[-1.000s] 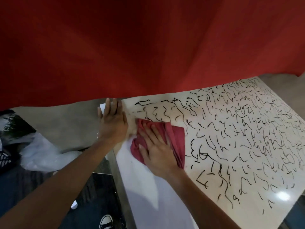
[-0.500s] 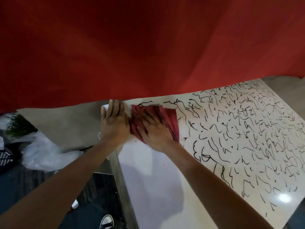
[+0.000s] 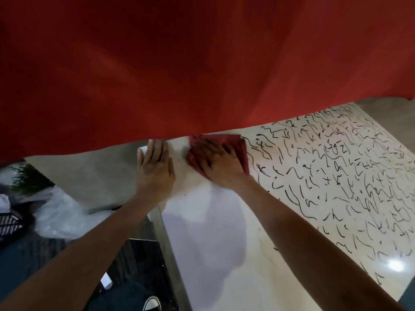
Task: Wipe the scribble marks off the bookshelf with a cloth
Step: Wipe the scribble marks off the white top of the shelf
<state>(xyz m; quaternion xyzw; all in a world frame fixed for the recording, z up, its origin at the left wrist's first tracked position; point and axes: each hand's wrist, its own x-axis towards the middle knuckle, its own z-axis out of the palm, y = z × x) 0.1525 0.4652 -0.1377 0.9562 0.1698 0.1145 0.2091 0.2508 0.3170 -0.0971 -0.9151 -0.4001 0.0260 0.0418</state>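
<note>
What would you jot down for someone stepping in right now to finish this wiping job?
Left hand: flat and open on the panel's far left corner, bracing it.
Right hand: palm pressing the red cloth flat at the far edge, under the hanging red fabric.
Done: the left strip of the white bookshelf panel looks clean.
Left: black scribble marks cover everything right of the cloth.

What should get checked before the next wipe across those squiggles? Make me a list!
1. Red cloth flat under the right hand: ok.
2. Left hand braced on the bookshelf corner, off the cloth: ok.
3. Scribble marks all gone: not ok, the whole right part is still covered.
4. Strip nearest the left edge wiped: ok, only faint specks.
5. Far edge of the panel visible: not ok, red fabric hangs over it.
6. Cloth still clean enough: cannot tell.
</note>
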